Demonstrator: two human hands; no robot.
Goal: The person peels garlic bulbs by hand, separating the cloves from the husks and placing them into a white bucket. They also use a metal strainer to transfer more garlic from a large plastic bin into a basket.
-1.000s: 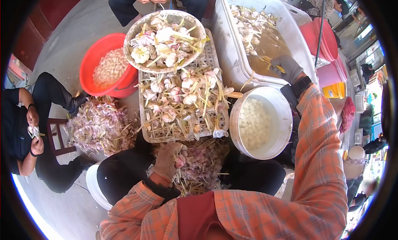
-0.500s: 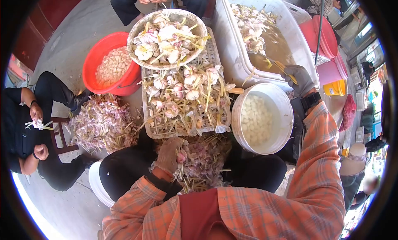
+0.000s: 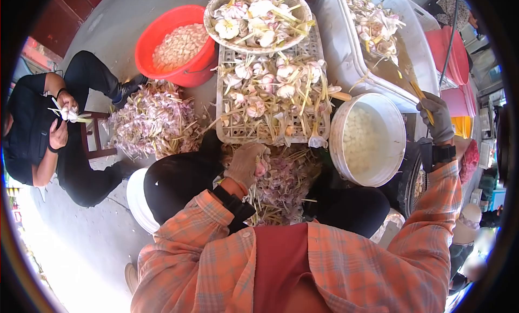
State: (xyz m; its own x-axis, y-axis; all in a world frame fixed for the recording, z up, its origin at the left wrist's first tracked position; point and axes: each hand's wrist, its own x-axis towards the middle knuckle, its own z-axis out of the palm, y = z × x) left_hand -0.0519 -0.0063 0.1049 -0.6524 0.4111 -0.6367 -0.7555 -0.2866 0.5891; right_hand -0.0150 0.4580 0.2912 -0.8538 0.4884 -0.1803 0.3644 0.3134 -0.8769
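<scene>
My left hand (image 3: 247, 164), in a pale glove, is closed on a pinkish garlic bulb (image 3: 261, 166) above a heap of peels (image 3: 284, 186) between my knees. My right hand (image 3: 436, 116), in a grey glove, grips a thin yellowish tool (image 3: 419, 91) beside the large white tub (image 3: 346, 48). Whole garlic bulbs with stems lie on a perforated crate (image 3: 220, 114). On its far end rests a basket (image 3: 306, 21) full of garlic. A white bucket (image 3: 336, 134) holds peeled cloves in liquid.
A red basin (image 3: 145, 48) of cloves stands at upper left, near another peel pile (image 3: 154, 121). A seated person (image 3: 32, 129) at left handles garlic. Pink tubs (image 3: 450, 51) and a yellow bucket (image 3: 462, 126) stand at right.
The view has shifted, so the containers appear farther right and higher. My right hand has moved outward from the white bucket with the tool. My left hand still holds the bulb.
</scene>
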